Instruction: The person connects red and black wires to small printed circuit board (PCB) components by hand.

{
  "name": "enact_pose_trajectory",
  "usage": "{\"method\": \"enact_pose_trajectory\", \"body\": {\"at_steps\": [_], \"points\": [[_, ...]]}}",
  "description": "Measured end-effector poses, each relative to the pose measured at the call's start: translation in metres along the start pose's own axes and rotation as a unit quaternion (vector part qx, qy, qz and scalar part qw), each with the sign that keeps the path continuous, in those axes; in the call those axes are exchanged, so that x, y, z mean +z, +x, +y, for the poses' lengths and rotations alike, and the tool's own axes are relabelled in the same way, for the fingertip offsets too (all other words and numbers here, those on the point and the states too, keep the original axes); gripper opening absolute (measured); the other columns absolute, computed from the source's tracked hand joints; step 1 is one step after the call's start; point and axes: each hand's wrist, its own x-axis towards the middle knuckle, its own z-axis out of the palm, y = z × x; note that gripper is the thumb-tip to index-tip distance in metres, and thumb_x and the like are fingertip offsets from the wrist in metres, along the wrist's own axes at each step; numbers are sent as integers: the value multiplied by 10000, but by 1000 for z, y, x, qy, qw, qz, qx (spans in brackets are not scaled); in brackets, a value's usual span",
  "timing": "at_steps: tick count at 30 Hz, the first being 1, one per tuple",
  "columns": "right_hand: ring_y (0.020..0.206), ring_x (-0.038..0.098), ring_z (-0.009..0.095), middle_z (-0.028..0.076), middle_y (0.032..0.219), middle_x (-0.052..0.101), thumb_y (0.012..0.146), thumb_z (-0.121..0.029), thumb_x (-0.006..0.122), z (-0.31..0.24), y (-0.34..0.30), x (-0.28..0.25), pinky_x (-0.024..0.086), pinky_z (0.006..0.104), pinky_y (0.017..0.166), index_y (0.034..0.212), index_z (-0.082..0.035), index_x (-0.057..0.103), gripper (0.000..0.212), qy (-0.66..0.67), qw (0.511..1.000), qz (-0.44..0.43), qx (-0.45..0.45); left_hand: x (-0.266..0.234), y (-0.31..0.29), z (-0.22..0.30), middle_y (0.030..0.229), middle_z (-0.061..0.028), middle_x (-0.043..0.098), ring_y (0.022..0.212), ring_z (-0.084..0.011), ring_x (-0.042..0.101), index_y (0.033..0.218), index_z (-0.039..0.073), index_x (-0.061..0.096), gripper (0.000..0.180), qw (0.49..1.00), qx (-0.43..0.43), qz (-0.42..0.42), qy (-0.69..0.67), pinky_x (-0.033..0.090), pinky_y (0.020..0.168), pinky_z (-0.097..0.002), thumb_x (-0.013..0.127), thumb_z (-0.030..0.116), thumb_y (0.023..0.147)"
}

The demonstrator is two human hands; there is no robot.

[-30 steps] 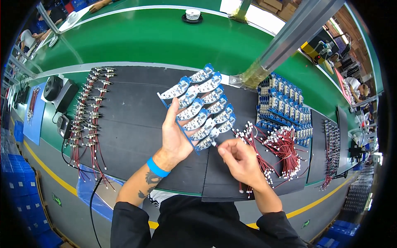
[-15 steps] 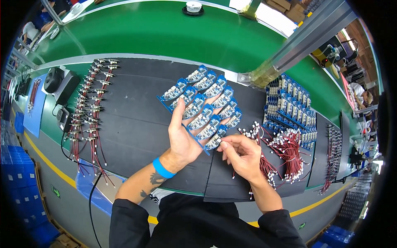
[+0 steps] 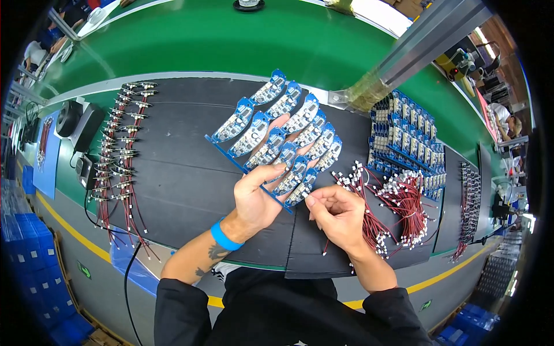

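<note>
My left hand holds a blue panel of circuit boards from beneath. Its thumb lies over the lower boards, and fingers show through gaps between the boards. The panel carries several curved boards in two rows, set with small pale parts. At its lower right corner my right hand is closed in a pinch against the end board. A small whitish bit shows at those fingertips, too small to name. Just right of that hand lie bundles of dark red wires with white connectors.
Stacked blue circuit-board panels lie on the black mat at right. Wired boards lie in rows at left, near a black device. A metal post slants up behind the panels. Farther back runs a green bench.
The panel has tilted and come a little nearer. My left thumb has moved from its left edge onto the lower boards. My right hand stays pinched at the same corner.
</note>
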Motion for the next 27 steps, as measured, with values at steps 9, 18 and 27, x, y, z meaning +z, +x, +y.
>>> {"method": "enact_pose_trajectory", "body": {"at_steps": [9,18,27], "points": [[467,541,33,19,619,641,924,-51,695,-3,1,0,363,183,405,905,22,665,81,7,997,15,74,2,2,-9,1526,-257,368,1410,-366,399,1530,-21,263,672,995,52,-62,57,294,1187,-477,441,53,886],[487,420,-7,-43,598,575,940,-40,669,0,0,-4,267,191,452,902,35,688,87,-31,999,1,33,1,0,-11,1535,-303,324,1408,-451,368,1541,37,259,680,987,66,-56,135,288,1173,-553,463,168,906],[574,423,-31,-75,648,566,930,-14,679,-3,0,-4,283,175,496,906,25,682,46,23,999,6,40,8,2,-3,1546,-289,314,1405,-469,365,1540,59,264,641,995,46,-52,72,293,1171,-572,443,202,942]]}}
